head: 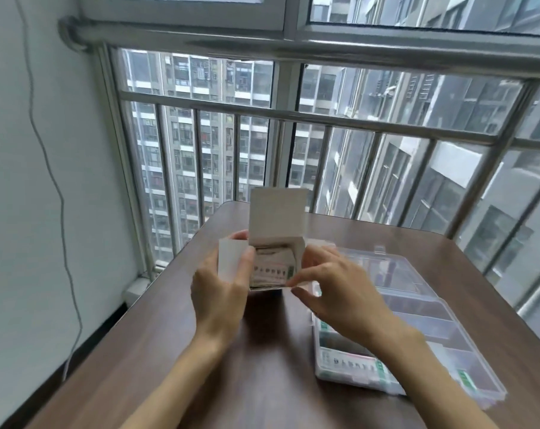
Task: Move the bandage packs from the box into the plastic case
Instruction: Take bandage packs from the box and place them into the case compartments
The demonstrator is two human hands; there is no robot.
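bandage packs (270, 270) sit in open box (275, 243); left hand (222, 292) grips box, right hand (333, 292) pinches a pack; plastic case (417, 320) just right.

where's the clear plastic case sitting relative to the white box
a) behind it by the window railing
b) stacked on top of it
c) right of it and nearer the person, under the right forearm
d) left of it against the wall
c: the plastic case lies on the table to the right of the box and closer to the person, partly under the right forearm.
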